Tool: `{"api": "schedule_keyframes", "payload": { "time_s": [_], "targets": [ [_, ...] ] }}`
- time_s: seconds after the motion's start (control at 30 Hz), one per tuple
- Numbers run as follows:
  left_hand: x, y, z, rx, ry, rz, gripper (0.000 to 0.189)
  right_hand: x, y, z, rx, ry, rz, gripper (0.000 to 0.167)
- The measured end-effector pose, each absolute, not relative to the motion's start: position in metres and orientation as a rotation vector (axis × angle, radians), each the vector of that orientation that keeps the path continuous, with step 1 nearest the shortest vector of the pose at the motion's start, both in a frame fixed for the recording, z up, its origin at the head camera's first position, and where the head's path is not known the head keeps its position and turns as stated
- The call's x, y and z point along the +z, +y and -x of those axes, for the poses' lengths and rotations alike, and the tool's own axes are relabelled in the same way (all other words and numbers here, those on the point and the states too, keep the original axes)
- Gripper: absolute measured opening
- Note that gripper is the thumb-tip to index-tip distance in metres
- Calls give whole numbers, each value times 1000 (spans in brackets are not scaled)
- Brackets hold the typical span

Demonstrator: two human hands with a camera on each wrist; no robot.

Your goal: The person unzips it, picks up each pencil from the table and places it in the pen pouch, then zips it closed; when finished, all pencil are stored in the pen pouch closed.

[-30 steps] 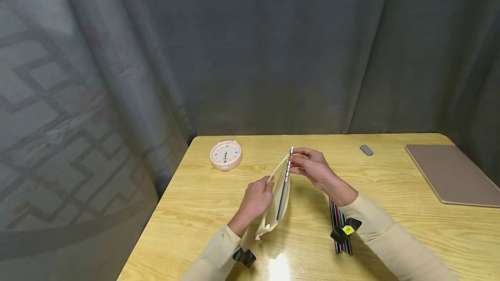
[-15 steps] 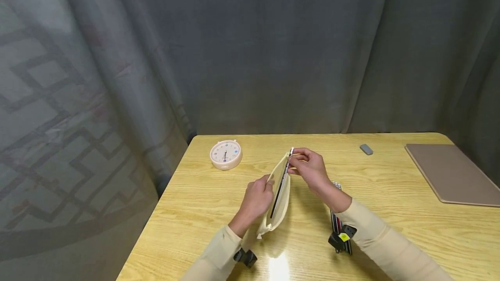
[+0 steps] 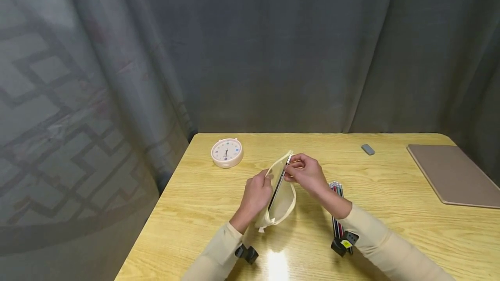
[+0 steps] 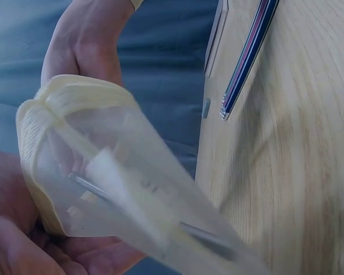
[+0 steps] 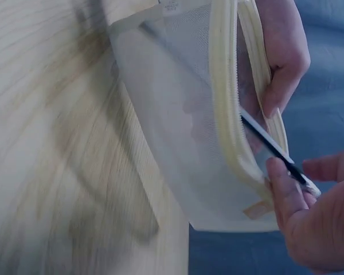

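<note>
A cream see-through mesh zip pouch (image 3: 287, 205) is held above the table, its zipped mouth gaping. My left hand (image 3: 257, 195) grips one side of the mouth. At the pouch's far end my right hand (image 3: 308, 174) pinches the white-tipped end of a dark pencil (image 5: 269, 143), which slants through the opening. In the right wrist view its lower length shows dimly through the mesh (image 5: 172, 126); the left wrist view also shows it through the fabric. Beneath my right forearm lies a bundle of several striped, dark and coloured pencils (image 3: 336, 190), partly hidden.
A round pale pink clock (image 3: 227, 153) sits at the back left of the wooden table (image 3: 187, 211). A small grey eraser-like block (image 3: 367, 149) lies at the back right. Further right is a flat brown mat or folder (image 3: 449, 174). Grey curtains (image 3: 273, 55) hang behind.
My right hand has lowered slightly, and the pencil sits deeper in the pouch. The pouch mouth has spread wider. More of the pencil bundle shows beside my right forearm.
</note>
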State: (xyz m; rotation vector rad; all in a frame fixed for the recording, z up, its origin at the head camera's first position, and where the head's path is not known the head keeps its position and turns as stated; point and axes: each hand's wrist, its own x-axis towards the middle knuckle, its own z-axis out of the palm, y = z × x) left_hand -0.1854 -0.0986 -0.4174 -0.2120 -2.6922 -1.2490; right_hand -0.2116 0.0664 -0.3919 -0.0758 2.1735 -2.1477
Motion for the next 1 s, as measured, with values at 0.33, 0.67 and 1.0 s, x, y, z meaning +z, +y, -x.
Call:
{"api": "schedule_keyframes", "payload": {
  "time_s": [0.33, 0.67, 1.0],
  "targets": [
    [-418, -102, 185, -1296, -2710, 207, 37, -386, 88, 214, -2058, 2078, 197, 39],
    [-418, -102, 185, -1228, -2700, 221, 33, -382, 97, 214, -1954, 2059, 391, 48],
    [-419, -103, 185, -1242, -2701, 224, 33, -373, 100, 216, -1838, 2030, 460, 55]
  ]
}}
